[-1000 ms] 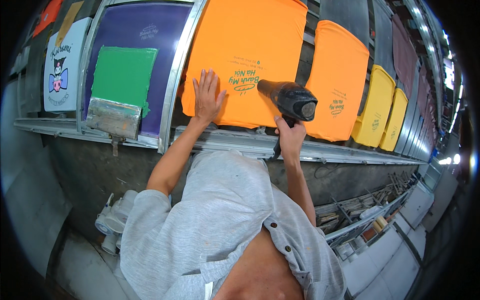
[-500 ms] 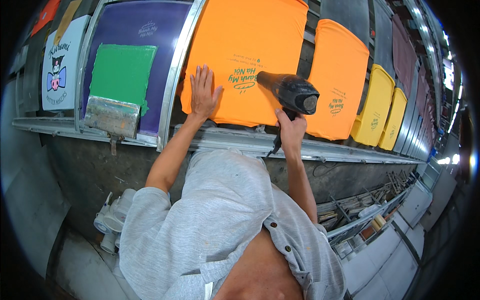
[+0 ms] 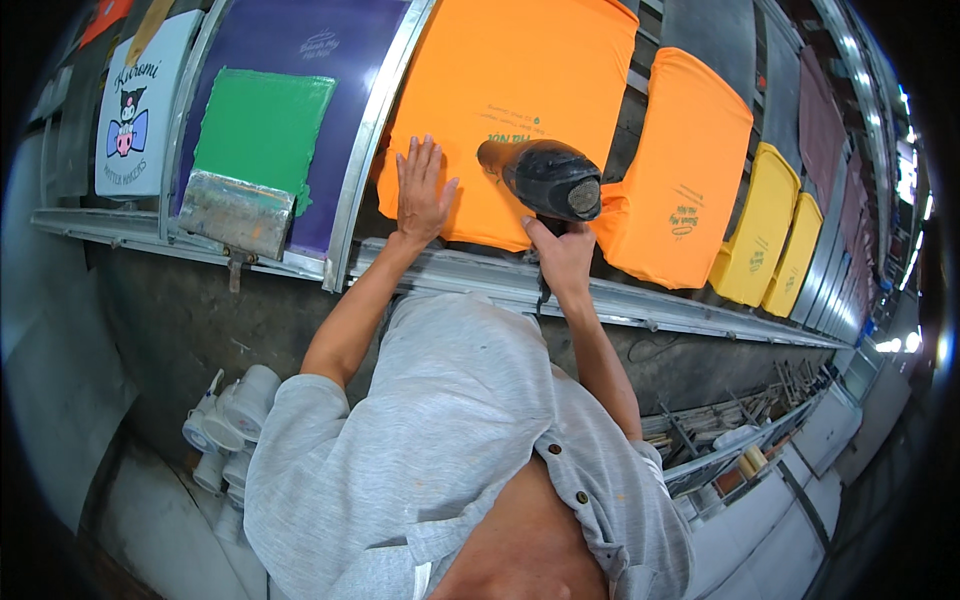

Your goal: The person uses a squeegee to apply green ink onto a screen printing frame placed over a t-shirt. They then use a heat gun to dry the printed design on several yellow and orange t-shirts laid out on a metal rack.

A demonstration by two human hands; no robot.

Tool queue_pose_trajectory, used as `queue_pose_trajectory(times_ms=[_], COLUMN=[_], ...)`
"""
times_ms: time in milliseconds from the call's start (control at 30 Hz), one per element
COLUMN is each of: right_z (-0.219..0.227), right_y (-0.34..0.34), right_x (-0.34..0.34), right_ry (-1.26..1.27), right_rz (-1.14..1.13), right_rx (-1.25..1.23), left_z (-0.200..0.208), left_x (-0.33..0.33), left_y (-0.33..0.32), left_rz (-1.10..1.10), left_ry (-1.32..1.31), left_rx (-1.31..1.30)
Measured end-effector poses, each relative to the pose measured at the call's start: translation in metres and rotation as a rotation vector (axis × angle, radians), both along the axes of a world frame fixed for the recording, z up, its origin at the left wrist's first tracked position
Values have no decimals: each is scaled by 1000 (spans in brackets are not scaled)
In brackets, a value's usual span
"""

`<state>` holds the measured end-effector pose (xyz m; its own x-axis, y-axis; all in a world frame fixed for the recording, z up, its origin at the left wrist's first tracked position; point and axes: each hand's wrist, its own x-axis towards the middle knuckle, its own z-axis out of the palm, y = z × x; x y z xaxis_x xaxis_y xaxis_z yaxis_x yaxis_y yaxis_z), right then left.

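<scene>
My left hand [image 3: 424, 195] lies flat with fingers spread on the lower left part of an orange T-shirt [image 3: 520, 75] stretched over the sloping work surface. Wrapped round the handle of a black hair dryer [image 3: 548, 180] is my right hand [image 3: 563, 260]. The dryer is held just over the shirt, its nozzle pointing left across the dark green print and hiding most of it. A second orange T-shirt [image 3: 690, 150] with a similar print lies to the right.
On my left stands a purple printing screen [image 3: 360, 50] with green ink [image 3: 265, 130] and a squeegee [image 3: 238, 213]; beyond it is a white printed shirt [image 3: 175, 100]. Yellow shirts [image 3: 755, 235] continue rightward. A metal rail [image 3: 450, 278] edges the bench. White buckets [image 3: 255, 395] stand on the floor.
The hair dryer has moved left in my right hand, its nozzle now over the print instead of at its right edge. My left hand stays on the shirt. The view has shifted slightly.
</scene>
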<state>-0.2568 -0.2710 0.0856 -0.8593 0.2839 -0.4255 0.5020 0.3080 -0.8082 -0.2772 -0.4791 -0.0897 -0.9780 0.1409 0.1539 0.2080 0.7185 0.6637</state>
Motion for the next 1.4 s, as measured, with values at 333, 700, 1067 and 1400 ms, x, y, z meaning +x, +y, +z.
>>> queue_pose_trajectory(times_ms=[333,700,1067,1400], right_z=[1,-1,-7,-10], right_y=[1,33,49,50], right_x=[12,46,27,-28], right_ry=[46,-61,-12,60], right_rz=[-42,-118,-216,-184], right_rx=[-11,38,40,101], left_z=[-2,-5,-1,8], left_x=[-1,-7,-8,1], left_y=[1,8,21,52], left_rz=[-31,-77,-171,-387], left_ry=[3,-19,-42,-37], left_rx=[77,19,-112,-229])
